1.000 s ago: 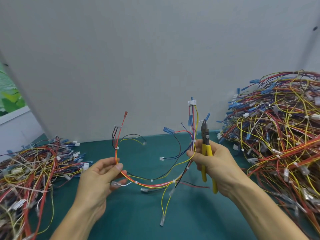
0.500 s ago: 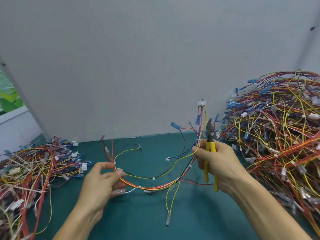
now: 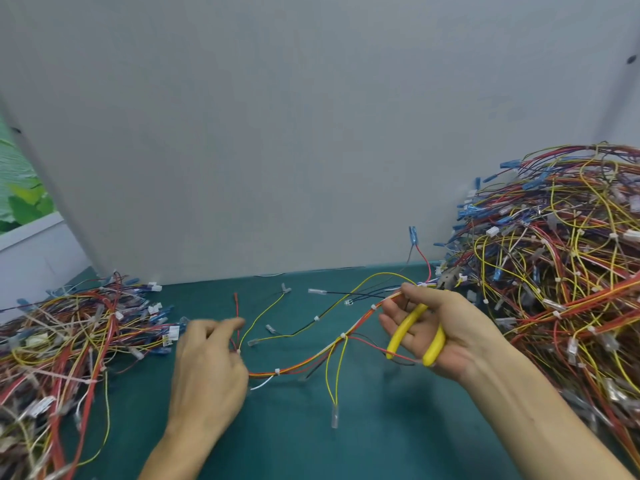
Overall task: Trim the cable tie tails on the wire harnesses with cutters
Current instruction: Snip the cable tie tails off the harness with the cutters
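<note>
One harness is held across the green mat (image 3: pixel 363 445) between two piles.
The harness (image 3: pixel 304 363) is pinched by the left hand (image 3: pixel 207 372) — its far end and the yellow cutters (image 3: pixel 420 336) are gripped by the right hand (image 3: pixel 446 327).

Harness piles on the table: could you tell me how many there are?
2. A low pile of harnesses lies at the left edge of the green table; a taller pile rises at the right. Both run past the frame, so more may be hidden.

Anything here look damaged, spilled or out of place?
Nothing stands out. The harness is stretched between the left hand and right hand, which holds the yellow cutters; harness piles sit at both sides.
</note>
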A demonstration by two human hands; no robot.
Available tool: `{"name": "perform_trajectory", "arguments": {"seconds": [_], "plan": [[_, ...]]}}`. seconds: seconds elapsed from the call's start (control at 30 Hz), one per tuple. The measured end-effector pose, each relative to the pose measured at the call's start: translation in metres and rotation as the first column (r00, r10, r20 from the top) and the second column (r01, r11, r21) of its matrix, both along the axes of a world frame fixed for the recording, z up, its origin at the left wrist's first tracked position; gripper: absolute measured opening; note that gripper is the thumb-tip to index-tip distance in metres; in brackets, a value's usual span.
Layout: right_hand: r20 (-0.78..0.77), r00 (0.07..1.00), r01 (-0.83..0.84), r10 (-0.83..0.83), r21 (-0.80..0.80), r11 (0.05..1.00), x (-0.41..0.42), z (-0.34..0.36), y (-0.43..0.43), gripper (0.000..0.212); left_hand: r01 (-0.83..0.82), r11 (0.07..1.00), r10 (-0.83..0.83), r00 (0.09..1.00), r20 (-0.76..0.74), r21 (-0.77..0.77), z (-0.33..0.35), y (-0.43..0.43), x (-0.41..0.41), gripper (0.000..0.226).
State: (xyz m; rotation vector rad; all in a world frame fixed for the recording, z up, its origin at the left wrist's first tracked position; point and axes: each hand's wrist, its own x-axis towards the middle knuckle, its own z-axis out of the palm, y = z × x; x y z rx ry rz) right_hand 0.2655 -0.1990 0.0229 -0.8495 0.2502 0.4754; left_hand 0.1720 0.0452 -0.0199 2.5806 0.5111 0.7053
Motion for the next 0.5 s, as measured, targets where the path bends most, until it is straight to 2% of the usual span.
{"name": "perform_trajectory", "arguments": {"seconds": [0.07, 0.13, 0.2, 0.27, 0.37, 0.43, 0.5], "plan": [[-0.009, 1.000, -0.027, 0.027, 0.008, 1.000, -0.005, 0.001, 0.006, 0.018, 0.178, 0.984, -0.176, 0.962, 0.210, 0.012, 0.013, -0.014, -0.004, 0.033], [-0.012, 0.997, -0.076, 0.076, 0.011, 0.997, -0.011, 0.001, 0.014, 0.016, 0.391, 0.920, -0.378, 0.894, 0.238, -0.007, 0.021, -0.032, -0.008, 0.028], [-0.006, 0.989, -0.147, 0.147, 0.023, 0.989, -0.019, 0.001, 0.022, 0.016, 0.512, 0.858, -0.496, 0.846, 0.198, -0.038, 0.019, -0.046, -0.010, 0.041], [0.022, 0.973, -0.230, 0.229, 0.028, 0.973, -0.026, 0.001, 0.027, 0.014, 0.542, 0.840, -0.530, 0.828, 0.185, -0.019, 0.011, -0.052, -0.009, 0.049], [0.102, 0.954, -0.285, 0.283, -0.001, 0.959, -0.031, 0.003, 0.028, 0.017, 0.502, 0.865, -0.483, 0.834, 0.267, 0.000, 0.006, -0.050, -0.006, 0.038], [0.181, 0.944, -0.275, 0.275, -0.022, 0.961, -0.031, 0.006, 0.027, 0.024, 0.486, 0.871, -0.446, 0.842, 0.304, -0.070, 0.008, -0.052, -0.007, 0.037], [0.254, 0.928, -0.277, 0.271, -0.015, 0.961, -0.031, 0.010, 0.024, 0.033, 0.490, 0.860, -0.440, 0.853, 0.280, -0.144, 0.008, -0.056, -0.008, 0.041]]}}
